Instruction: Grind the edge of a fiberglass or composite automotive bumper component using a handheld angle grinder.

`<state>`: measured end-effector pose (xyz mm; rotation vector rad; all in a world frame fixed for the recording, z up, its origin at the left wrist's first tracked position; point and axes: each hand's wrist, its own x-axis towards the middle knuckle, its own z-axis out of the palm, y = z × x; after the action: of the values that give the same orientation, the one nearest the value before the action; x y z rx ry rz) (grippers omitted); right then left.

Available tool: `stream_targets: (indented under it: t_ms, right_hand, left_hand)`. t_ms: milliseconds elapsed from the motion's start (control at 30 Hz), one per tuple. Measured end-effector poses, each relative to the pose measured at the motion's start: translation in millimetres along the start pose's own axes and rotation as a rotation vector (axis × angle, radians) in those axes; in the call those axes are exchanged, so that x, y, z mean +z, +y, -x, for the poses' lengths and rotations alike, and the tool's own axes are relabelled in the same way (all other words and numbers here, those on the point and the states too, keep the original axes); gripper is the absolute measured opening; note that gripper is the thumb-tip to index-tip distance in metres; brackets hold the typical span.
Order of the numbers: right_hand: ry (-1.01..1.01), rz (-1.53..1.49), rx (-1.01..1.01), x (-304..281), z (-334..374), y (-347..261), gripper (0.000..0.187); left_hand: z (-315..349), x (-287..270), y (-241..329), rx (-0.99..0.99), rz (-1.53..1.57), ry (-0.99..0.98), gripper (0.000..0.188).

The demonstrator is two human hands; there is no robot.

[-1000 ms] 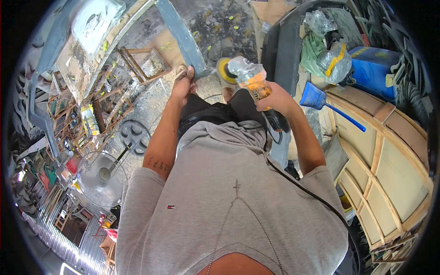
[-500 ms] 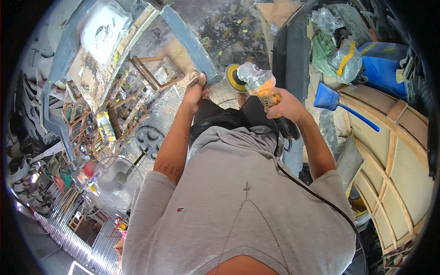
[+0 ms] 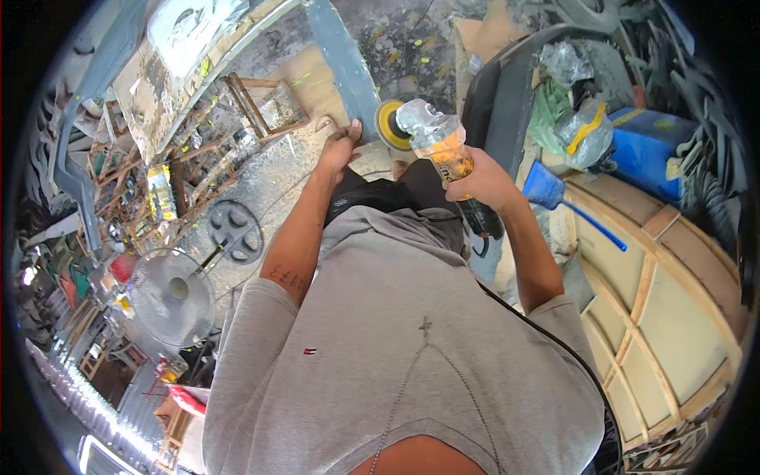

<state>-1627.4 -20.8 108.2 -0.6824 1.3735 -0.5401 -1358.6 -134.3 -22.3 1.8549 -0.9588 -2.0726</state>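
My right hand [image 3: 484, 180] is wrapped round the body of an orange and black angle grinder [image 3: 443, 150] whose head is covered in clear plastic. On its front sits a round yellow disc [image 3: 388, 125], close against the right edge of a long grey panel [image 3: 342, 59]; whether they touch I cannot tell. The near end of that panel is gripped by my left hand [image 3: 339, 152], thumb on top and the other fingers partly hidden under it. From the grinder's rear a black cord [image 3: 546, 336] runs up over my shirt.
A pedestal fan [image 3: 170, 297] with a round base stands at the left, near wooden frames [image 3: 261, 107] and a large curved grey moulding [image 3: 75, 158]. To the right are a blue dustpan [image 3: 544, 187], a blue container [image 3: 649, 150], plastic bags and a wood-ribbed panel [image 3: 673, 317].
The grinder has moved slightly left and up, its disc now nearer the grey panel's edge. My left thumb lies straighter along the panel. The whole view has shifted a little.
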Motion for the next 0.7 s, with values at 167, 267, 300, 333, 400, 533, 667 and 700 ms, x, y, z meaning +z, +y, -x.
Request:
stream_targets:
  t_ms: [167,267,300,333,400,533,667,700]
  right_hand:
    - [-0.01,-0.006,0.023,2.6,-12.8,-30.9,0.051]
    - [0.021,0.038,0.027,6.1,-21.5,-47.3,0.048]
    - [0.001,0.059,0.017,7.6,-23.7,-51.9,0.048]
    - [0.009,0.037,0.017,8.9,-25.0,-55.5,0.047]
    - [0.017,0.043,0.021,10.3,-29.0,-62.5,0.046]
    - [0.006,0.06,0.04,13.4,-40.8,-73.0,0.043]
    - [0.002,0.084,0.034,18.3,-51.7,-86.4,0.038]
    - [0.001,0.04,0.07,18.6,-54.0,-91.4,0.039]
  left_hand:
    - [-2.8,-12.9,10.2,-0.028,-0.087,-0.062,0.067]
    - [-3.1,-20.2,14.4,-0.03,-0.142,-0.133,0.073]
    - [-4.0,-23.0,16.9,-0.031,-0.177,-0.202,0.078]
    - [-4.7,-25.6,19.3,-0.023,-0.151,-0.196,0.078]
    - [-4.4,-28.9,21.6,-0.03,-0.199,-0.256,0.084]
    - [-10.3,-41.0,31.5,-0.044,-0.324,-0.375,0.087]
    - [-14.9,-49.6,35.4,-0.035,-0.355,-0.491,0.084]
    - [-16.3,-51.8,36.6,-0.039,-0.341,-0.532,0.084]
